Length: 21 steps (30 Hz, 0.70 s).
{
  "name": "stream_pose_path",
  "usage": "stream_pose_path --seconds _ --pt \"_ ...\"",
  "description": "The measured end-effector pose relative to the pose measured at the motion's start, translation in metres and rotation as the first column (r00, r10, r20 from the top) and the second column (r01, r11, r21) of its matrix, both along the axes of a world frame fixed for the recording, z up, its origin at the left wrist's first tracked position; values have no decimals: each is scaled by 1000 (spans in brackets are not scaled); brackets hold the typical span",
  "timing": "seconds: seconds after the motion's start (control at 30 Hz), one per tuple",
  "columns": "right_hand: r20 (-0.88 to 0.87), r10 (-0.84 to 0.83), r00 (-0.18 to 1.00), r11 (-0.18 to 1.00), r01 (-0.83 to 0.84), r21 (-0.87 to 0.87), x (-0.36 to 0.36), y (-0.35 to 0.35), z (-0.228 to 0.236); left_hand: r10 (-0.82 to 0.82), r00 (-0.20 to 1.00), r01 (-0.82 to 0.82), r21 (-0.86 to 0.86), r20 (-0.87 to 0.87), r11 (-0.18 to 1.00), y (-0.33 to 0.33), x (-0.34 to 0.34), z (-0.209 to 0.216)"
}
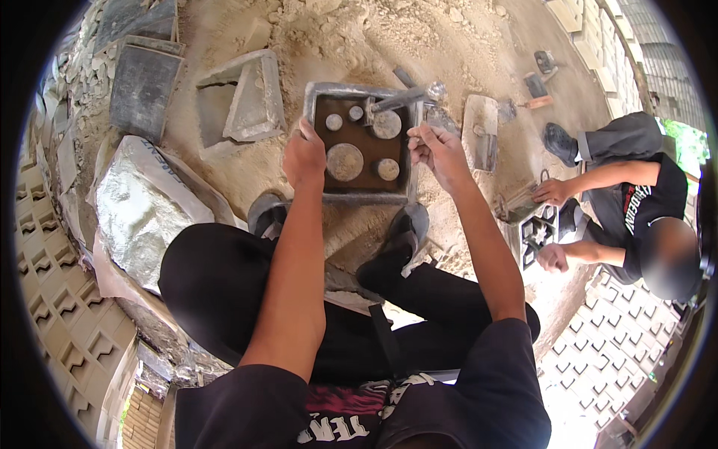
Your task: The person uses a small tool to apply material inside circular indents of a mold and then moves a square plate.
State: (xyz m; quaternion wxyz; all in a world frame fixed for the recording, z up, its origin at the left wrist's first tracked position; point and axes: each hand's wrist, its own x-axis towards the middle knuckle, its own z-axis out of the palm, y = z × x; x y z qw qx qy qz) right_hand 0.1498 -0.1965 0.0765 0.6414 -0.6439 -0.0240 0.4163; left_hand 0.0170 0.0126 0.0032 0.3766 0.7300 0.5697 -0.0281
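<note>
A square, dark-rimmed mould [359, 198] is in front of me, just beyond my shoes. Inside it, several round plugs of different sizes stand on a brown floor, among them a large pale-topped plug [345, 162]. My left hand [304, 156] is closed on the mould's left rim, thumb on top. At the right rim my right hand [441, 153] has its fingers curled in against the edge; their tips are partly hidden. A dark bar-like tool [400, 99] lies across the far right part of the mould.
Left stand an open bag of pale powder [142, 206], a tapered frame [250, 97] and dark slabs [143, 90]. A dusty block-shaped tool [480, 135] lies right of the mould. Farther right, a co-worker's hands [552, 191] touch a patterned mould [537, 232]. Stacked pale blocks [613, 344] line the sides.
</note>
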Motion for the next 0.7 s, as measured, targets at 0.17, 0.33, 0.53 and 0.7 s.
stream_pose_path --seconds 0.17,0.33,0.53,0.7 --pt "-13 151 988 986 -152 -71 -11 -9 14 -10 1000 10 9 -13 1000 -3 2 3" --pt "29 325 945 941 -320 -105 -11 -8 6 13 1000 -13 28 -2 1000 -6 2 10" --pt "283 412 866 879 -296 -373 -17 4 -6 -8 998 10 27 -67 1000 -5 2 1" --pt "631 247 735 927 10 -375 -6 18 7 -5 1000 5 13 -23 1000 -1 -1 3"
